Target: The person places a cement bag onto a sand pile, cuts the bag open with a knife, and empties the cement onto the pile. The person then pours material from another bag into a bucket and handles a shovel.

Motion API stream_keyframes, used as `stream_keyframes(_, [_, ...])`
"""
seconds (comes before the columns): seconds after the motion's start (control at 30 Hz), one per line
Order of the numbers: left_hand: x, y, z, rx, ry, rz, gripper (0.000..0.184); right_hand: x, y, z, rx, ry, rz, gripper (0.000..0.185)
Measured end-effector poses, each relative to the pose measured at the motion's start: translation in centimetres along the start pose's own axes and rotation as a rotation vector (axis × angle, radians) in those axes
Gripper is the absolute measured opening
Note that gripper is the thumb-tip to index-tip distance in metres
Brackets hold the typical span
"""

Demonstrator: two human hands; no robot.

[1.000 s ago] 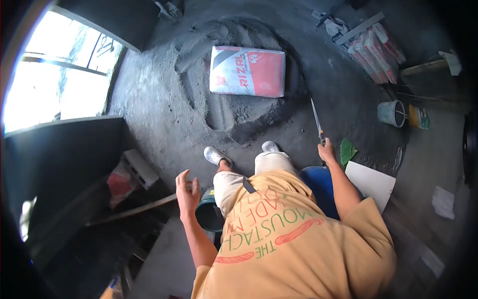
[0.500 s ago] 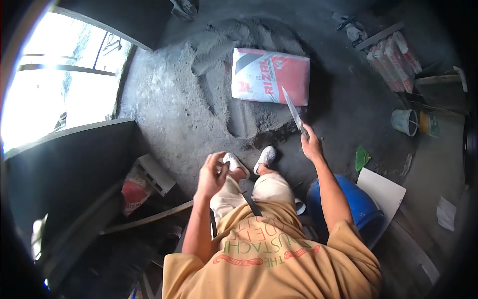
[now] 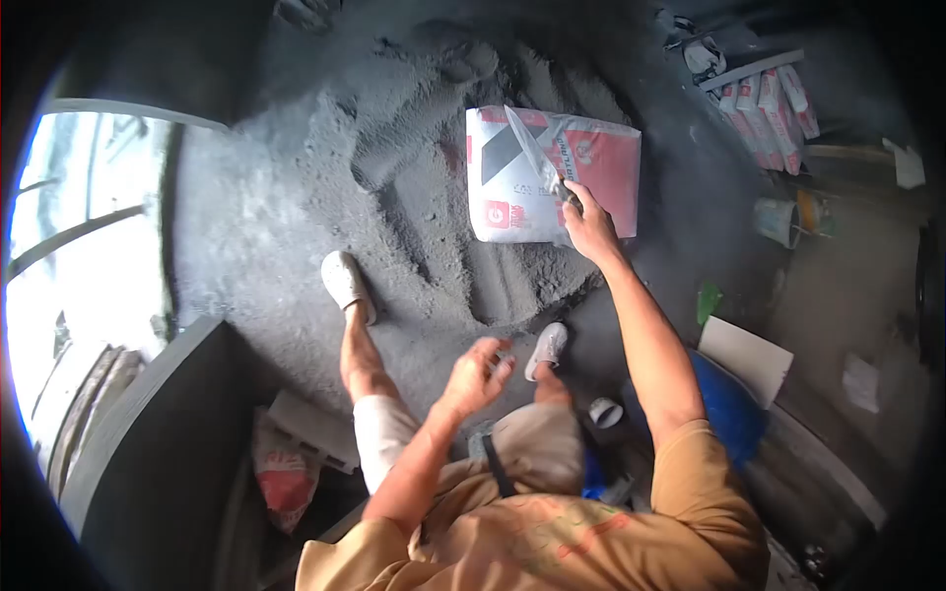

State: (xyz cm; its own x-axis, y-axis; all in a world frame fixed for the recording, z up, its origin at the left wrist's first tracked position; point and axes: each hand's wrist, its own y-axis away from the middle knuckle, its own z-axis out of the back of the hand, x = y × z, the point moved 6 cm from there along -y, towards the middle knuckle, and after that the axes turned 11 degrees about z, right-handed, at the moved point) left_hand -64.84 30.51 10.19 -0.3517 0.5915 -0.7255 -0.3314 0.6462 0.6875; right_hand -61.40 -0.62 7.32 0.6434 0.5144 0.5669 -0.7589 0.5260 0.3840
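My right hand [image 3: 591, 225] is closed round the dark handle of a long knife [image 3: 530, 146]. The blade points up and to the left over a full cement bag [image 3: 603, 167]; whether it touches the bag I cannot tell. This white and red bag lies flat on a mound of grey sand [image 3: 419, 212]. My left hand [image 3: 477, 376] is in front of my body, below the sand, its fingers curled and blurred; whether it holds anything is unclear.
More cement bags [image 3: 769, 118] stand at the upper right. Near them is a bucket [image 3: 777, 222]. A blue drum [image 3: 727, 409] and a white board [image 3: 746, 361] are at my right. At lower left are a concrete block [image 3: 310, 430], a crumpled bag [image 3: 284, 473] and a low wall [image 3: 163, 463].
I have stepped closer to the bag, my feet now wider apart. The knife has moved from the right of the sand to over the bag. My left hand has come inward.
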Motion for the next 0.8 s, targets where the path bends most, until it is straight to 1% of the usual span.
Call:
stream_keyframes(0.07, [1.9,-4.8,5.2,-0.090,-0.009,-0.005,0.030,1.4,-5.0,-3.6,0.039,0.039,-0.059,0.043])
stream_keyframes(0.1, [2.4,-6.6,7.4,-0.154,0.006,-0.053,0.028,1.5,-6.5,-5.1,0.055,0.043,-0.109,0.044])
stream_keyframes(0.17, [3.4,-9.6,10.2,-0.147,0.143,-0.038,0.026,2.3,-9.8,-7.4,0.082,0.097,-0.123,0.044])
stream_keyframes(0.2, [4.1,-10.8,11.1,-0.119,0.183,0.010,0.025,2.8,-11.0,-8.1,0.081,0.138,-0.125,0.045])
stream_keyframes(0.3, [6.5,-12.9,12.3,-0.123,0.283,0.049,0.026,2.6,-13.3,-9.7,0.075,0.184,-0.121,0.045])
stream_keyframes(0.33, [7.1,-13.4,12.7,-0.105,0.227,0.057,0.026,2.5,-13.7,-9.8,0.060,0.197,-0.098,0.044])
stream_keyframes(0.43, [9.0,-14.1,12.9,-0.102,0.295,0.091,0.028,1.7,-13.4,-9.7,0.037,0.209,-0.076,0.044])
stream_keyframes(0.5, [9.2,-14.4,12.9,-0.093,0.324,0.106,0.028,0.9,-12.6,-9.2,0.096,0.106,-0.202,0.044])
stream_keyframes(0.53, [9.0,-14.6,12.7,-0.085,0.334,0.113,0.027,1.3,-12.6,-8.9,0.110,0.164,-0.160,0.044])
stream_keyframes(0.63, [8.1,-14.9,12.8,-0.075,0.331,0.109,0.026,2.1,-13.1,-8.0,0.152,0.247,-0.151,0.044])
stream_keyframes(0.73, [10.3,-16.4,12.3,-0.059,0.308,0.081,0.028,3.3,-14.6,-7.3,0.189,0.329,-0.113,0.044])
stream_keyframes(0.77, [12.1,-16.7,12.2,-0.077,0.268,0.099,0.028,3.7,-15.3,-7.1,0.189,0.330,-0.121,0.044])
stream_keyframes(0.8, [12.7,-17.0,12.4,-0.098,0.232,0.116,0.029,4.2,-16.3,-6.7,0.240,0.329,-0.159,0.044])
